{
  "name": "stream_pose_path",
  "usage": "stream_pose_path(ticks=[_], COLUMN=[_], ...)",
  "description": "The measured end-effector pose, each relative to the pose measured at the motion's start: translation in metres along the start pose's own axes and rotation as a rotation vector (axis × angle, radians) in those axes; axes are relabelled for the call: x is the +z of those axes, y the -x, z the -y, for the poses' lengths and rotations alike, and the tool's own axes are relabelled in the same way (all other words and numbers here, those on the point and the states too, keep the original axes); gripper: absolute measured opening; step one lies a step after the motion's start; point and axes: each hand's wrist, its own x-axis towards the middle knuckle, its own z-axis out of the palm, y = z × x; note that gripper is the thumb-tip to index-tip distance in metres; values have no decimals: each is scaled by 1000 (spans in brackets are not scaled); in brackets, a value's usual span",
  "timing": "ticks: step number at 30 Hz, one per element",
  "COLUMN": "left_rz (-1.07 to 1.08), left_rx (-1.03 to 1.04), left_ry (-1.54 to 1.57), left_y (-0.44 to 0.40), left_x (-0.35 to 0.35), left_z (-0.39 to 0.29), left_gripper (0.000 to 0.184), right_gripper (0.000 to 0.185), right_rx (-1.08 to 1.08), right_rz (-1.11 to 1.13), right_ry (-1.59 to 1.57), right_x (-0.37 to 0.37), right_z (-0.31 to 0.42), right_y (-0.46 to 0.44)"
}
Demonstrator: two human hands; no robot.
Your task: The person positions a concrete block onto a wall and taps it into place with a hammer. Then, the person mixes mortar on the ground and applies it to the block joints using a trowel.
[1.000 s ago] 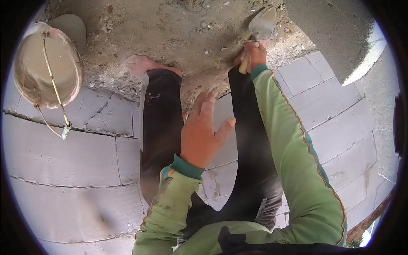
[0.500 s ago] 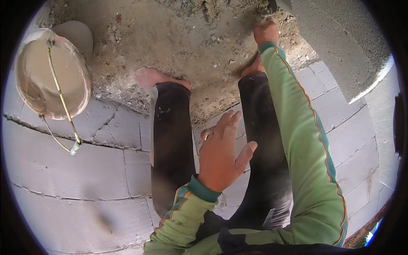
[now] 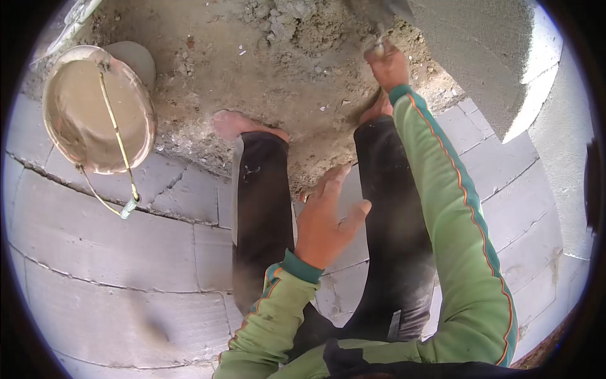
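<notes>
Pale blocks edge rubbly ground; at one o'clock, the right hand's grip encloses a blurred trowel; the left hand, grip spread, hovers centrally; a bucket stands at ten o'clock.

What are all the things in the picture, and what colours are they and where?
Bucket: 1, pale brownish, upper left
Bucket contents: 1 pool, murky tan, inside
Bucket handle: 1, yellowish, slanting across
Rounded thing: 1, grey, behind bucket, partly hidden
Trowel: 1, blurred grey blade, top, right of centre
Lumpy heap: 1, grey, top centre
Dirt strip: 1, brown, across top
Blocks: many, light grey, both sides
Rough surface: 1, grey, upper right
Trousers: 1 pair, black, middle
Sleeves: 2, green, lower middle and right
Bare feet: 2, on dirt
Left hand: 1, open, between legs
Right hand: 1, gripping trowel
</notes>
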Motion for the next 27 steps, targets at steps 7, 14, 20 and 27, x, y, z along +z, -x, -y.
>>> stream_pose_path(ticks=[7,14,20,27], left_rz=[-19,0,-17,-57], left_rx=[46,7,-118,-104], left_ry=[-10,-65,55,122], left_y=[1,-5,-12,-14], left_x=[-5,6,9,-1], left_z=[4,5,0,1], left_gripper=[67,68,68,67], right_gripper=[29,45,52,62], right_rx=[160,16,-219,-212], right_rz=[330,244,134,499], right_ry=[-387,-141,126,270], right_x=[51,76,30,24], right_z=[9,20,45,108], right_y=[-37,27,19,-67])
